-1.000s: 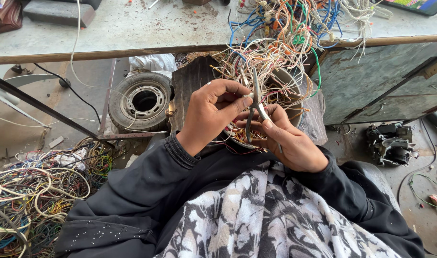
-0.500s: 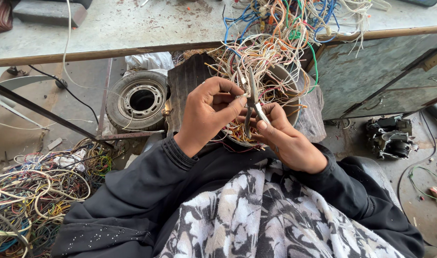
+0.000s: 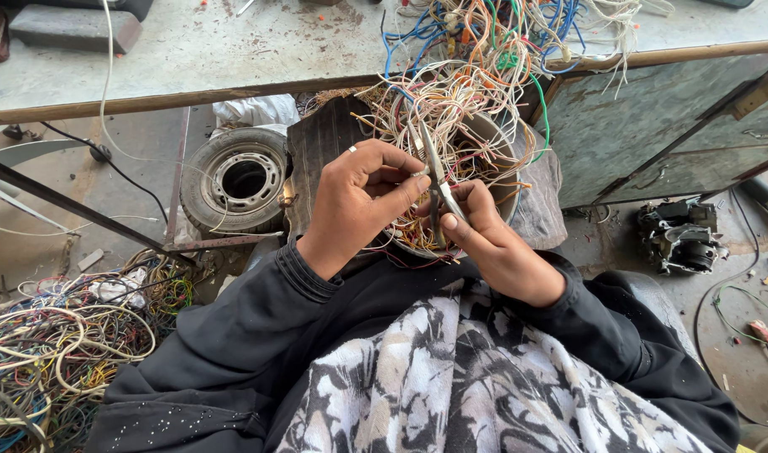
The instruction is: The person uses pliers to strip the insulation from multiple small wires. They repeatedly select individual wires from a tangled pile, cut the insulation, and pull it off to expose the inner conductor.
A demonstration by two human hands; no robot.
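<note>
Right hand (image 3: 493, 243) grips pliers (image 3: 434, 180), left hand (image 3: 363, 197) pinches a wire hidden among tangled wires (image 3: 451, 101).

plastic-coated wires (image 3: 459, 101), matt metal bowl (image 3: 495, 134)

Two hands (image 3: 363, 197), one tyre (image 3: 240, 178), one pair of pliers (image 3: 434, 180), perhaps one bowl (image 3: 506, 201)

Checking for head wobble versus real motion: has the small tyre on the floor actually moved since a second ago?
No. The tyre sits in the same spot against the rusty metal frame beside it; only the camera view shifted slightly.
</note>
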